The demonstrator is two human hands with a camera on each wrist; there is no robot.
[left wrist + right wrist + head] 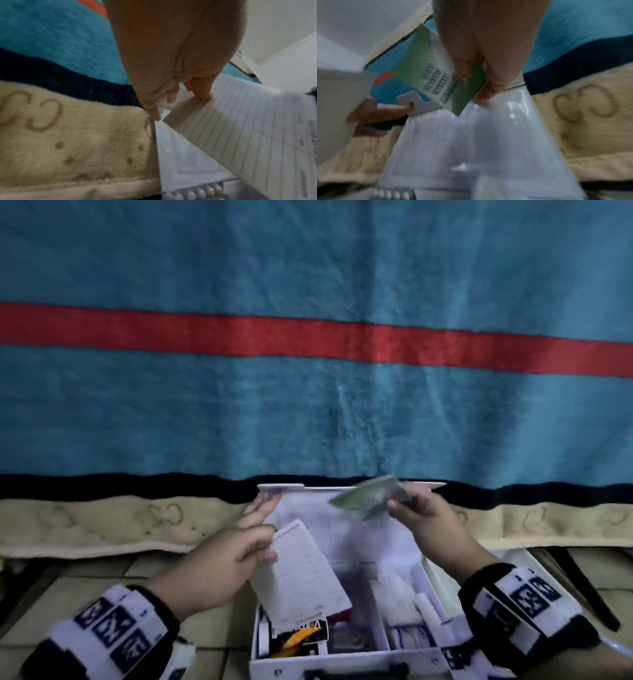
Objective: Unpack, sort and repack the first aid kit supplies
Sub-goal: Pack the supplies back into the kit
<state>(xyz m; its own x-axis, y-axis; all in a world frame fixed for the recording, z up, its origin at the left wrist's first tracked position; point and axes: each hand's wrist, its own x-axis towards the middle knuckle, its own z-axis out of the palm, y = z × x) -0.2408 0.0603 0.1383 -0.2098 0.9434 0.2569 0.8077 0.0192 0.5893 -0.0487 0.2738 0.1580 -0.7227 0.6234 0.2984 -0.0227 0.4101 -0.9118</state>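
Against a blue blanket [308,405], unpacking looks barely begun: the left hand [219,563] pinches a lined sheet [301,573], the right hand [428,522] grips a green packet [370,496], the kit box [342,659] still full.

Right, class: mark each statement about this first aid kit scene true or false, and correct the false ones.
1. The right hand holds a green packet. True.
2. The left hand holds a lined white sheet. True.
3. The first aid box is closed. False: its lid stands open.
4. The blanket behind the box is yellow with a green stripe. False: it is blue with a red stripe.
5. The box is empty. False: supplies lie inside.
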